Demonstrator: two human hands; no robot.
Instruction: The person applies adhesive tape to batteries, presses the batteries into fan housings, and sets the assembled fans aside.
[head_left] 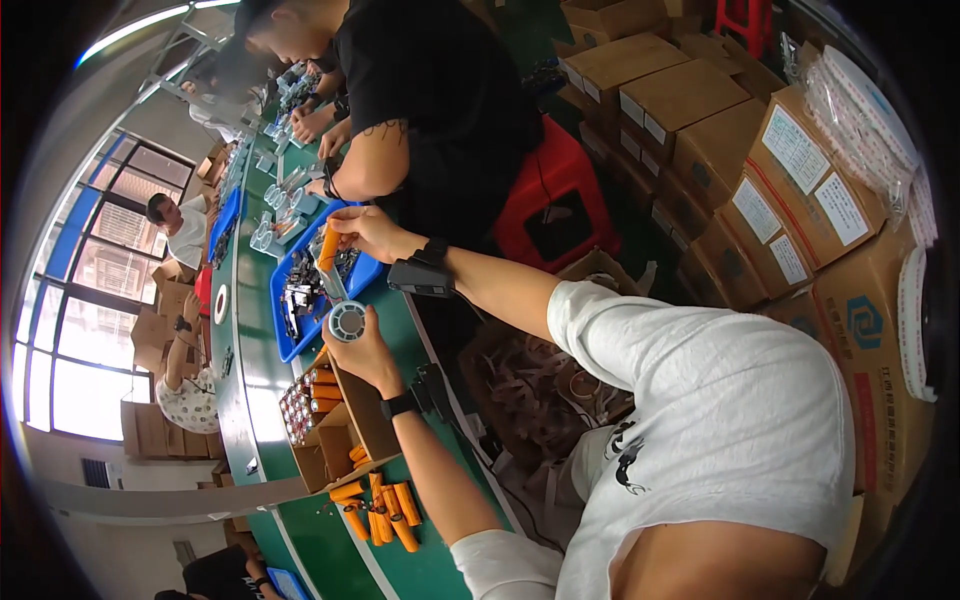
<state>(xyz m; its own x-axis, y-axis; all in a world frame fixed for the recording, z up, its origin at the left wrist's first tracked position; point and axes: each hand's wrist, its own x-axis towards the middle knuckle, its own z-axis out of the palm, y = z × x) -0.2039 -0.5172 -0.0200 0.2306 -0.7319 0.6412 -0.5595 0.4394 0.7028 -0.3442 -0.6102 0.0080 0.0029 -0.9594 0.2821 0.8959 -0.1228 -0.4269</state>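
Note:
My left hand is closed round a small handheld fan with a round pale grey-blue grille; its pale handle part points away from my palm. Between the fingers of my right hand is an orange cylindrical battery, held just above that handle part. Whether battery and fan touch, I cannot tell. Beneath both hands lies a blue tray with many small dark and metallic parts. Beside my left forearm, a cardboard box holds rows of orange batteries, and several loose orange batteries lie on the green bench.
A person in black works beside me, near a red stool. Pale fan parts stand along the green bench. Stacked cartons rise behind, and a box of scrap strips sits below the bench edge.

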